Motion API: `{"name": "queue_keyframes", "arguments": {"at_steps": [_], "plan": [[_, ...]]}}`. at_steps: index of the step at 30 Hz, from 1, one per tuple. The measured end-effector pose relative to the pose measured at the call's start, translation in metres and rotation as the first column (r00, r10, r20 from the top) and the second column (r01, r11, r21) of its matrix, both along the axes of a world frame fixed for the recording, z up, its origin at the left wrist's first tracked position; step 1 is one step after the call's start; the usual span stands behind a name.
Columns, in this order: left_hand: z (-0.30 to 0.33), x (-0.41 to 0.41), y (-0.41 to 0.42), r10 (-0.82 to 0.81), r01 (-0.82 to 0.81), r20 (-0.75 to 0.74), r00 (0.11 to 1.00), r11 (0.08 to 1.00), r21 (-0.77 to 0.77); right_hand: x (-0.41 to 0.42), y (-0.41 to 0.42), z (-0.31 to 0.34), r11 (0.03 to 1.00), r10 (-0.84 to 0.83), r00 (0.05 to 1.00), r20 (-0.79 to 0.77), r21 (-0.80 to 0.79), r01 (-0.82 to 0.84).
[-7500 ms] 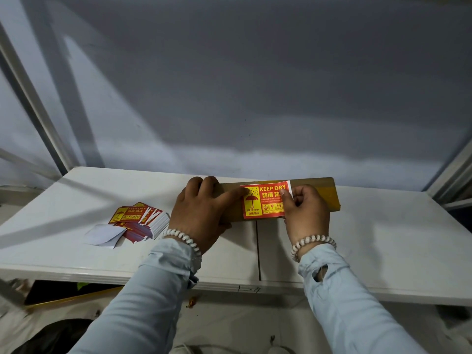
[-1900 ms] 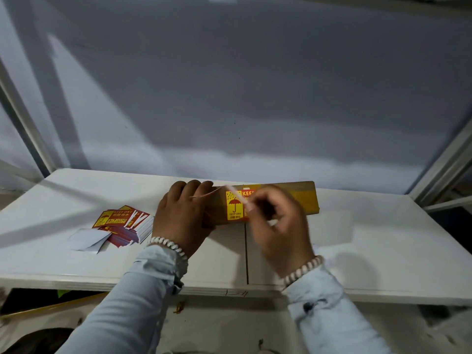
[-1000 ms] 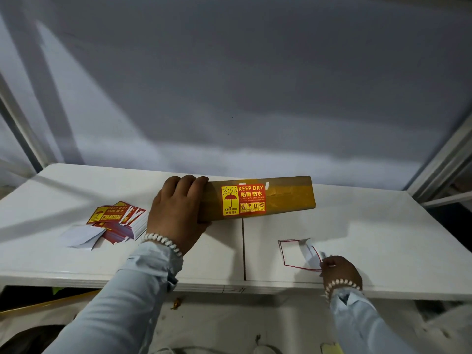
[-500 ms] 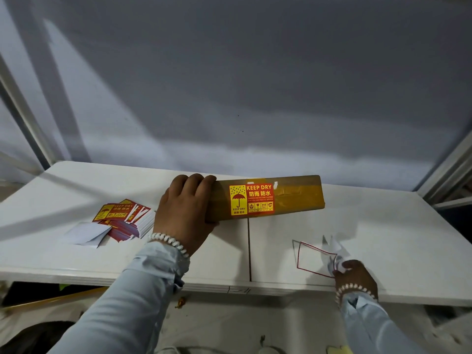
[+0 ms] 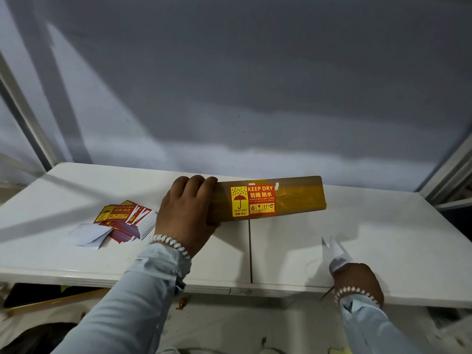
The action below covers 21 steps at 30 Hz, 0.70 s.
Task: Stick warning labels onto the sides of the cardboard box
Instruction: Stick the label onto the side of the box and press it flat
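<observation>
A long, flat cardboard box (image 5: 296, 198) stands on its edge near the back of the white table (image 5: 383, 233). A red and yellow "KEEP DRY" label (image 5: 252, 200) is stuck flat on the side facing me. My left hand (image 5: 187, 210) grips the box's left end, fingers over the top. My right hand (image 5: 357, 279) is at the table's front edge on the right, closed on a crumpled white backing paper (image 5: 334, 251) that sticks up from the fist.
A stack of more red and yellow labels (image 5: 127, 217) lies on the left of the table, with a white backing sheet (image 5: 88, 235) beside it. A grey wall rises behind the table. Metal frame posts stand at both sides.
The label went from being pressed on by both hands to stuck flat. My right hand peeled off the backing, drew back to the front edge and crumpled it. My left hand stayed on the box.
</observation>
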<state>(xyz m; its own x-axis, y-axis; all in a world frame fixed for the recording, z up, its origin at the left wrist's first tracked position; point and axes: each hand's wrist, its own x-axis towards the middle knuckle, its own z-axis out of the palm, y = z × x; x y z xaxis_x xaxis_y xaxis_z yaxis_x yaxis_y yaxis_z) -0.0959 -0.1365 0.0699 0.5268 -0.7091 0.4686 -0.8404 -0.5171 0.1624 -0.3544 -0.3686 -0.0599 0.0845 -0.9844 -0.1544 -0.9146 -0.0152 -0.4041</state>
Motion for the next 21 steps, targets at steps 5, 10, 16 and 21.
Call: {"name": "queue_keyframes", "arguments": {"at_steps": [5, 10, 16, 21], "plan": [[-0.001, 0.001, 0.000, 0.001, -0.001, -0.002, 1.000, 1.000, 0.000, 0.006, 0.007, 0.012, 0.999, 0.028, 0.989, -0.145, 0.040, -0.022], [-0.001, 0.000, 0.000, 0.001, -0.001, -0.005, 1.000, 1.000, 0.003, 0.012, 0.005, 0.014, 0.996, 0.015, 0.996, -0.082, 0.085, -0.008], [-0.002, 0.001, 0.000, 0.005, -0.005, -0.008, 1.000, 1.000, 0.001, 0.014, 0.012, 0.036, 0.984, -0.144, 0.957, 0.251, -0.070, 0.166], [-0.001, -0.002, 0.000, 0.007, -0.007, 0.008, 1.000, 1.000, 0.006, 0.034, 0.025, 0.073, 0.941, -0.130, 0.767, 0.628, -0.167, 0.296]]}}
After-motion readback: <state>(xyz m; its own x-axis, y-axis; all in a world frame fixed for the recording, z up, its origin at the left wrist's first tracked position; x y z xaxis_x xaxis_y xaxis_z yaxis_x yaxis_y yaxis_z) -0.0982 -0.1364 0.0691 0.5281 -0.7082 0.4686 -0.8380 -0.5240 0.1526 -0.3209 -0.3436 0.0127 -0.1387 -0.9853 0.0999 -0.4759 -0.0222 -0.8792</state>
